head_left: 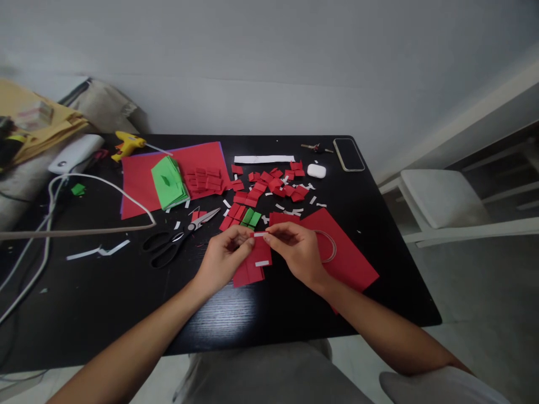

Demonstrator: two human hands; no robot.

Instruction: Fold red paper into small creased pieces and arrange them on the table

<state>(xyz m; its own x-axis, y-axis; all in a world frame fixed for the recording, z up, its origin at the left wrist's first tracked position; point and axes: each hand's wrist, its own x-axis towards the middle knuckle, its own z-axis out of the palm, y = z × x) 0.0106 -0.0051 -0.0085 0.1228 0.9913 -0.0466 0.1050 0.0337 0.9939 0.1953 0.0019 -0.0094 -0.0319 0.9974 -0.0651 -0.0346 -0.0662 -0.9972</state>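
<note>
Between my two hands is a small red paper piece with a white strip near its top edge and another near its bottom edge. My left hand pinches its upper left side. On the upper right, the thumb and fingers of my right hand are closed on the same piece. Partly beneath it lies another creased red paper piece. Just beyond my hands are folded red pieces and a folded green piece. Black-handled scissors lie partly open left of my left hand.
A green paper stack rests on a red sheet. Behind are a yellow glue gun, a white strip, a white case and a phone. A white cable crosses the left. Another red sheet lies right.
</note>
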